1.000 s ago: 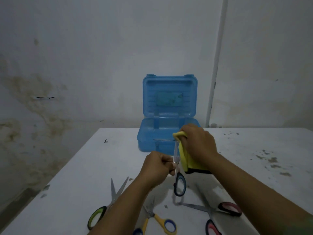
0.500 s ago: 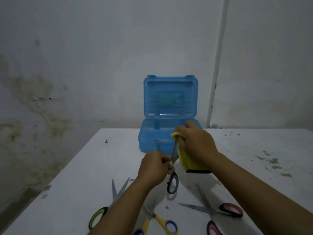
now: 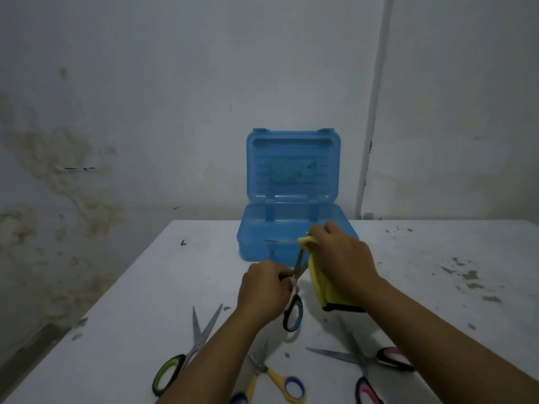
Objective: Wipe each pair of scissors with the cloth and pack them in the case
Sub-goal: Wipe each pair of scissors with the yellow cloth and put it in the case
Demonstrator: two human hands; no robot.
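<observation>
Item in hand: blue-handled scissors (image 3: 293,313), gripped near the pivot by the left hand (image 3: 264,290), blades raised. The blades are pinched through the yellow cloth (image 3: 320,290) by the right hand (image 3: 341,258).

Case (image 3: 291,228): blue, lid open, at the back of the desk (image 3: 145,301); one thin item, seemingly a blade, is dimly seen inside.

Awaiting wiping, judged by position: green-handled scissors (image 3: 186,354), yellow-handled scissors (image 3: 271,380), pink-handled scissors (image 3: 370,365), all laid on the near desk. Task is judged early; most is left.
</observation>
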